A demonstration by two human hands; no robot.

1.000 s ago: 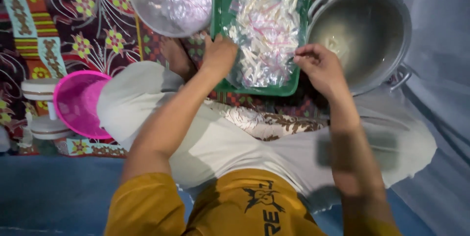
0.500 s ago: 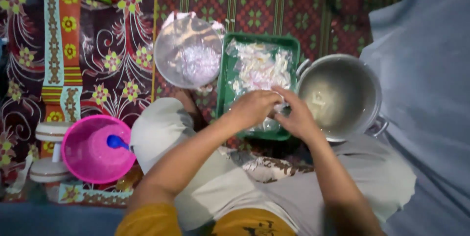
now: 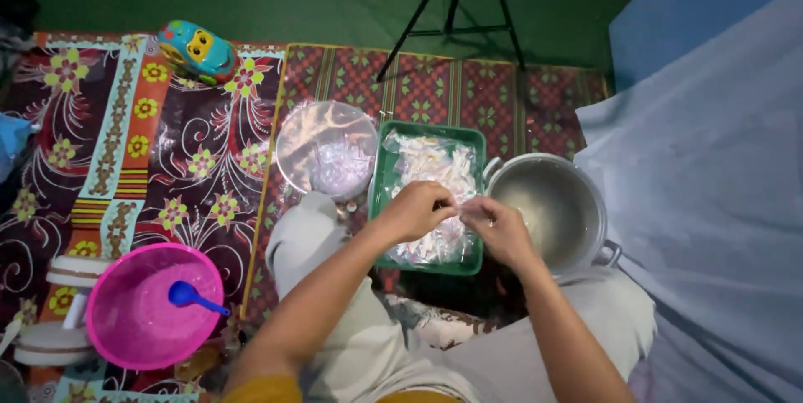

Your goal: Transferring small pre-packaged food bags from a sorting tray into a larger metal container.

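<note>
Sitting on patterned floor mats (image 3: 192, 160). Pinching one small white wrapped piece (image 3: 458, 209) between left hand (image 3: 416, 211) and right hand (image 3: 500, 232), over green rectangular plastic tray (image 3: 381, 194) heaped with more; evidently plenty remaining.

A green rectangular plastic tray (image 3: 382, 194) filled with small clear wrappers (image 3: 427, 165) was set on the patterned woven floor mat (image 3: 535, 98), directly before the seated person. To its left a clear round plastic bowl (image 3: 305, 131) was placed; to its right, touching it, a round metal pot (image 3: 548, 202). Both hands, left (image 3: 416, 210) and right (image 3: 500, 228), were held together above the tray. Far left, a pink round plastic basin (image 3: 125, 328) with a blue plastic scoop (image 3: 191, 295) in it was found, and behind it a toy car (image 3: 196, 50).
</note>
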